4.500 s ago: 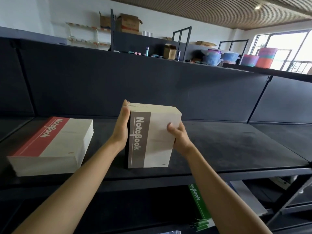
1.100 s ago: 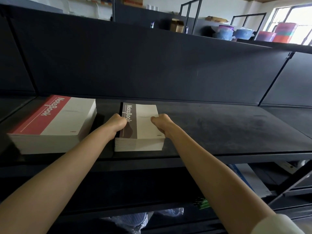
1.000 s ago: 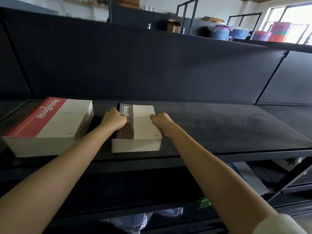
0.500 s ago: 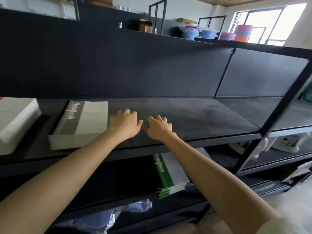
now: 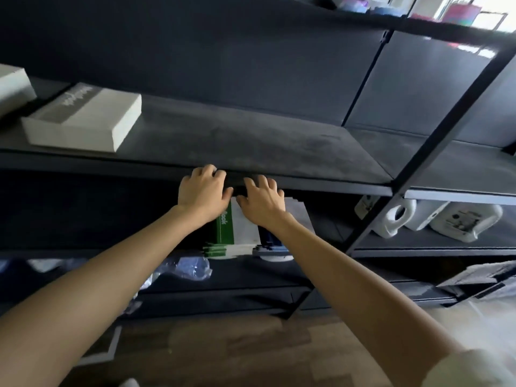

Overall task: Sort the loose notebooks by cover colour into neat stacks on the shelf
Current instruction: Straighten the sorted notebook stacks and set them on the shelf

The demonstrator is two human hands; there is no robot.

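A stack of brown-striped notebooks lies on the upper black shelf at the left. A corner of another stack shows at the far left edge. On the shelf below lie green-striped notebooks and blue-striped notebooks, partly hidden by my hands. My left hand and my right hand hang side by side in front of the upper shelf's front edge, above those lower notebooks. Both have loosely spread fingers and hold nothing.
White plastic jugs stand on the lower shelf at the right. Crumpled clear plastic wrap lies on a lower shelf. A black upright post divides the shelving. Cardboard lies low at the right above the wooden floor.
Both hands let go of the brown notebook stack, moved right along the upper shelf, then dropped to its front edge over the green and blue notebooks. My view tilted down and right.
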